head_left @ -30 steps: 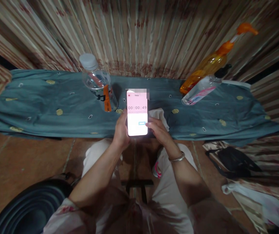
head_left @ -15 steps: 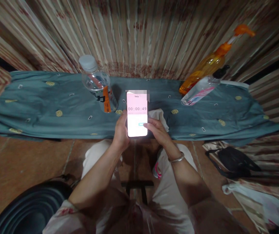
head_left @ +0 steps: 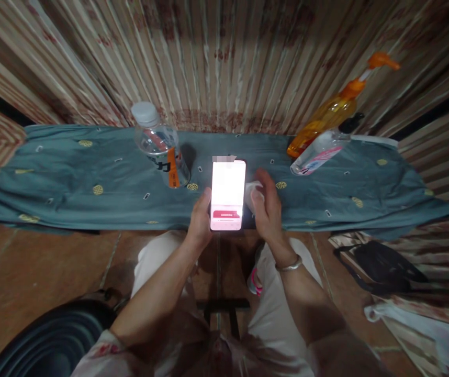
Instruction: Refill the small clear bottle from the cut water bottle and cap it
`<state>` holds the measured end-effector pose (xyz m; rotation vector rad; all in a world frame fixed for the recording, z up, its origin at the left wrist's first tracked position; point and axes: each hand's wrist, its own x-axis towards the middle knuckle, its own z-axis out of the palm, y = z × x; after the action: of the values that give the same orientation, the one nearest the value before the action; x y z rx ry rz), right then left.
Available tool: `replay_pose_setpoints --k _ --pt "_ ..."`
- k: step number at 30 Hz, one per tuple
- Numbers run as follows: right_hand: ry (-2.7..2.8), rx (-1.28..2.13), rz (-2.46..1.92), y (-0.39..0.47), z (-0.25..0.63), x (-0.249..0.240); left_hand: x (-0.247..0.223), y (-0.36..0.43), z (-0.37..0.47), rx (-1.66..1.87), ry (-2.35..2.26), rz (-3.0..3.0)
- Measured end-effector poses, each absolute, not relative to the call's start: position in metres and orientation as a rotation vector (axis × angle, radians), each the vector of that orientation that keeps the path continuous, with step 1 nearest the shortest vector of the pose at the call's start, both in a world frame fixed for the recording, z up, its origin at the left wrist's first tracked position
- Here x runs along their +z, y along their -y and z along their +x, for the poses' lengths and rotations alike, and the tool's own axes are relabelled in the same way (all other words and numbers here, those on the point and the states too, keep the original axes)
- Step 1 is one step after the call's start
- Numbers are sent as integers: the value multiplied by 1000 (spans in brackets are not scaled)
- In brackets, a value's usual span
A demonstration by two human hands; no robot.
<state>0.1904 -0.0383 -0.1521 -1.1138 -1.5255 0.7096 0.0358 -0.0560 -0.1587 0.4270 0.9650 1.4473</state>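
A smartphone (head_left: 228, 191) with a bright, glaring screen is held upright over the front part of the cloth-covered table. My left hand (head_left: 201, 217) is closed around its left edge and lower side. To the right of the phone, my right hand (head_left: 269, 209) is apart from it, with thumb and forefinger spread. A crumpled white cloth or tissue (head_left: 253, 188) shows between those fingers. It seems to lie on the table behind them, and the hand covers part of it.
A clear bottle with a white cap (head_left: 161, 149) stands left on the teal tablecloth (head_left: 122, 173). At the right are an orange pump bottle (head_left: 322, 120) and a clear bottle with a black top (head_left: 321, 152). A black round stool (head_left: 52, 340) and a dark bag (head_left: 383, 267) flank my legs.
My right thumb has come off the phone screen, and that hand has moved right and opened. The screen went from a timer page to a mostly white page with a red bar.
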Motion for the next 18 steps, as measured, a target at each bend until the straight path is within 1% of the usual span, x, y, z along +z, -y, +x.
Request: replay_pose_setpoints --k 4,7,9,11,16,18 --pt "1730 463 -1100 46 189 -148 -156 58 40 1415 -983 443" --pt "1749 438 -1091 48 188 -147 -156 59 42 1399 -984 446" --pt "1693 489 -1093 47 189 -147 -157 59 43 1398 -999 448" --pt "1585 627 -1095 46 190 -147 -159 58 43 1406 -1017 451" --pt "1173 1220 -1070 35 190 -154 -162 60 44 1389 -1015 452" --pt "1095 1321 -1036 31 189 -157 -162 61 45 1387 -1008 468"
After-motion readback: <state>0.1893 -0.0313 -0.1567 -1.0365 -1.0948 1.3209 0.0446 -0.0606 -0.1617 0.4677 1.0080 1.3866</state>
